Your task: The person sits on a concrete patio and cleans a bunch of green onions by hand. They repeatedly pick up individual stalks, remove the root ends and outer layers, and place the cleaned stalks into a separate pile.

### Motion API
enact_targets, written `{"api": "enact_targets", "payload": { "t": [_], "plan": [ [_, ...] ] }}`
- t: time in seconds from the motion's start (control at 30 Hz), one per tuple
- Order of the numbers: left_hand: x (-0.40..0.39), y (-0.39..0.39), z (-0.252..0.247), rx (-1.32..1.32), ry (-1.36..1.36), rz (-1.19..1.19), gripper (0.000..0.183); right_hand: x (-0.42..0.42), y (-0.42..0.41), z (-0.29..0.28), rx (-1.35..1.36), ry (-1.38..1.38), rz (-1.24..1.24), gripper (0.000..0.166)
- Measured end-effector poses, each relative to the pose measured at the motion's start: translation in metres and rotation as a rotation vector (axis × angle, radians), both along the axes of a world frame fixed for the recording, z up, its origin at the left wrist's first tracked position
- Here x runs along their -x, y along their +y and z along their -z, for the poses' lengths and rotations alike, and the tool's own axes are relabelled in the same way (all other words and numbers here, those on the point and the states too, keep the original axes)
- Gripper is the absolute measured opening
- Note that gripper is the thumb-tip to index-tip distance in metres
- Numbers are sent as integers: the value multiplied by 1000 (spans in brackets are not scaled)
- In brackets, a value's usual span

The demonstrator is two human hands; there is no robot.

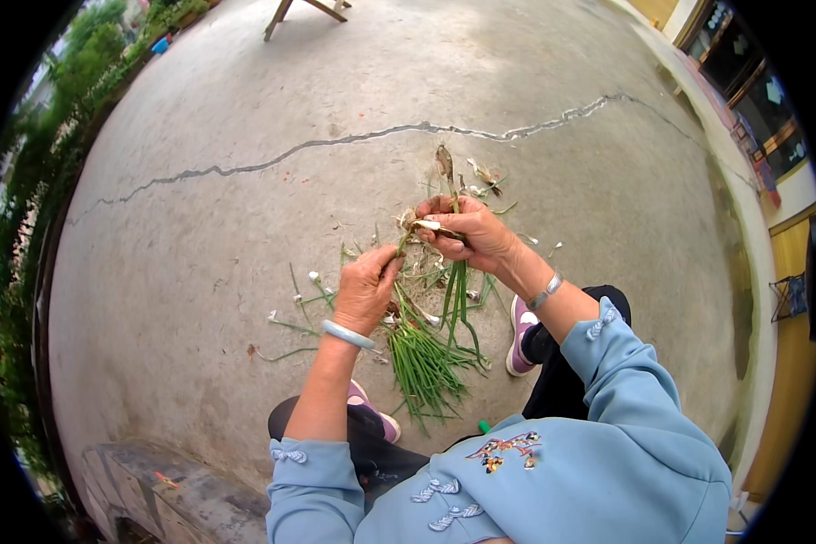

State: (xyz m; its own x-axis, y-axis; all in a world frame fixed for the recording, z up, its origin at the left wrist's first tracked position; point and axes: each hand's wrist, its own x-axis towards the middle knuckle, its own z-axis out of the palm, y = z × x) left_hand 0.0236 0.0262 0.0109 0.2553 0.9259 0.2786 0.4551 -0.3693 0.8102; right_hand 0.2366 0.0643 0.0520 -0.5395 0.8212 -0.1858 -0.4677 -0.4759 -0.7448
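My right hand (479,231) grips a few green onion stalks; their long leaves (458,292) hang below the fist, and a brown, dry end (444,163) sticks up above it. Between its thumb and fingers lies a slender pale and dark piece (438,228), too small to identify. Pinched in my left hand (370,279) is a thin green stalk (402,243), whose rooty end (408,219) meets the right fingertips. Below the hands, a bunch of green onions (421,367) rests on the concrete floor between my feet, leaves pointing towards me.
Loose stalks with white ends (292,326) and root scraps (486,177) are scattered around the bunch. A long crack (353,138) crosses the concrete (245,224). Wooden legs (279,19) stand at the far side. At lower left is a stone block (177,486); plants (75,102) line the left.
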Motion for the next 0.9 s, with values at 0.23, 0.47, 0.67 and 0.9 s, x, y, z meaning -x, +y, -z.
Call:
{"api": "enact_targets", "payload": {
  "t": [0.23,0.47,0.67,0.9],
  "plan": [
    [-5,0,3,45,15,-13,12,2,-2,0,-21,-2,149,20],
    [-9,-4,5,55,29,-4,10,9,-3,-2,-202,-395,242,17],
    [0,-3,11,-116,276,-108,12,4,3,-5,-292,-763,189,21],
    [6,1,16,-12,444,-167,12,-12,11,-9,71,-424,61,18]
  ]
}}
